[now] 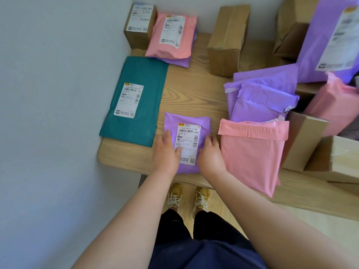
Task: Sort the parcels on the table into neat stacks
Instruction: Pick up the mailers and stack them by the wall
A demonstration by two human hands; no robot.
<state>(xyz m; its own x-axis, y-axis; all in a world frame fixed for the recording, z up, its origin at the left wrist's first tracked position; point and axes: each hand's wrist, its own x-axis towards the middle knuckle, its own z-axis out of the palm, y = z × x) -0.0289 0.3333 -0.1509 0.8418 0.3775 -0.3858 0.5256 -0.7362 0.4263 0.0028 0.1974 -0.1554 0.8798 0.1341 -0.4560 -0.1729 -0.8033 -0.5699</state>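
Note:
A small purple mailer (189, 123) with a white label lies flat near the front edge of the wooden table (194, 90). My left hand (166, 152) rests on its left side and my right hand (210, 154) on its right side, both with fingers flat on it. To the left lies a teal mailer (147, 113). Right of my hands a pink mailer (250, 158) hangs over the table's front edge. Behind it is a loose pile of purple mailers (260, 96). At the back left a pink mailer (172, 49) sits on top of a purple one.
A grey wall (58, 94) borders the table on the left. A small labelled box (139, 22) and a taller cardboard box (227, 39) stand at the back. Several boxes (307, 138) and purple and pink mailers (330, 35) crowd the right side. My shoes (188, 197) show below the table edge.

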